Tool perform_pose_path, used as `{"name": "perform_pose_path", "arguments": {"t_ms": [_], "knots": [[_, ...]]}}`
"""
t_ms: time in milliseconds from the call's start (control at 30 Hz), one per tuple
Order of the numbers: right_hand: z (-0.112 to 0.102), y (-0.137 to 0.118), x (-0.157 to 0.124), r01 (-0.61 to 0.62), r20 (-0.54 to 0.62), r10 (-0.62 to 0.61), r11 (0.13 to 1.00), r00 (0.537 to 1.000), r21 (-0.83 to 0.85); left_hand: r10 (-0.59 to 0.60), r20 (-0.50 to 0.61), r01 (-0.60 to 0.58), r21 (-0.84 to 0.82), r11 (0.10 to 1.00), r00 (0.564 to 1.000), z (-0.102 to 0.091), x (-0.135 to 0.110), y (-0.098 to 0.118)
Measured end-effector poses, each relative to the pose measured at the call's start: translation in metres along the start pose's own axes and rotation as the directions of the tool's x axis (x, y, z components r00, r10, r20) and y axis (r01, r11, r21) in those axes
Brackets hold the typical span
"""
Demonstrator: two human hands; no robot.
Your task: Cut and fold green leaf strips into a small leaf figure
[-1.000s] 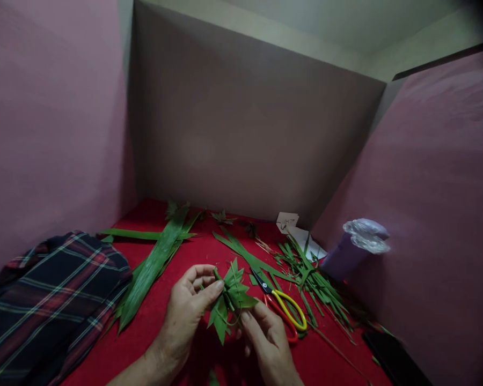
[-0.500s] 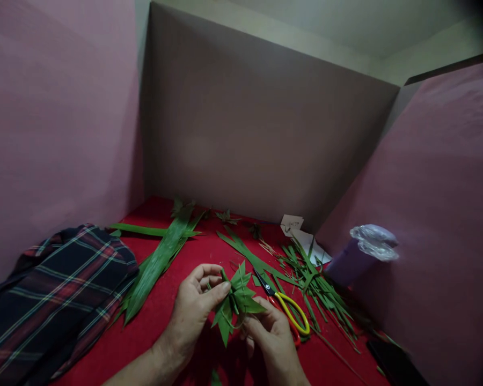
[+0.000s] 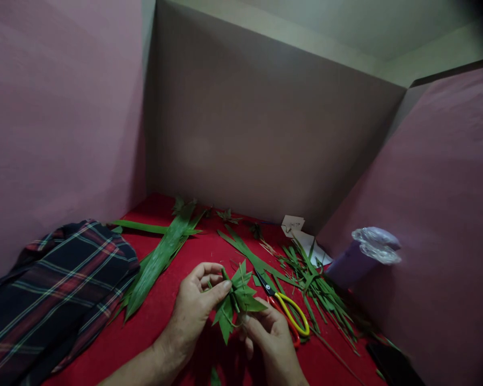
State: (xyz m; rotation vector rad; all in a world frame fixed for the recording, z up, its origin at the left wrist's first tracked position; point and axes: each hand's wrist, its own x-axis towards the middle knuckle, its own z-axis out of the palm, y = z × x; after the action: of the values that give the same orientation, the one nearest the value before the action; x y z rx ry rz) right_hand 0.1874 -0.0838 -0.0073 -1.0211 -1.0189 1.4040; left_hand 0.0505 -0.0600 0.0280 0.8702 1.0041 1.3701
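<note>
Green, spiky-tipped leaf piece (image 3: 246, 303) between hands (image 3: 191, 305) (image 3: 271, 333)

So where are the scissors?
In the head view, right of centre, the scissors lie on the red surface beside the right hand, left of the strip pile.

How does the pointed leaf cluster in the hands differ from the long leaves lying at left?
The leaf cluster splits into short, pointed tips; the long leaves are straight blades. The left hand and right hand hold the leaf cluster, while the long leaves lie on the red surface. The leaf cluster is shorter than the long leaves. Both are green.
</note>
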Motion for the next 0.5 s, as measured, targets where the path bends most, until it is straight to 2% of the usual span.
{"name": "perform_pose_path", "arguments": {"t_ms": [100, 333, 500], "knots": [[0.0011, -0.0021, -0.0006, -0.033, 0.046, 0.032, 0.999, 0.998, 0.023, 0.006, 0.002, -0.006, 0.005, 1.000, 1.000, -0.0002, 0.0004, -0.0013], [0.0013, -0.0011, 0.0003, -0.163, 0.069, 0.154, 0.976, 0.986, 0.142, 0.021, 0.015, -0.022, 0.038, 0.999, 1.000, -0.0010, 0.0013, -0.0046], [-0.0003, -0.0006, 0.0015, -0.098, 0.076, 0.091, 0.991, 0.993, 0.087, 0.023, 0.020, -0.025, 0.061, 0.998, 1.000, -0.0007, 0.0015, -0.0046]]}}
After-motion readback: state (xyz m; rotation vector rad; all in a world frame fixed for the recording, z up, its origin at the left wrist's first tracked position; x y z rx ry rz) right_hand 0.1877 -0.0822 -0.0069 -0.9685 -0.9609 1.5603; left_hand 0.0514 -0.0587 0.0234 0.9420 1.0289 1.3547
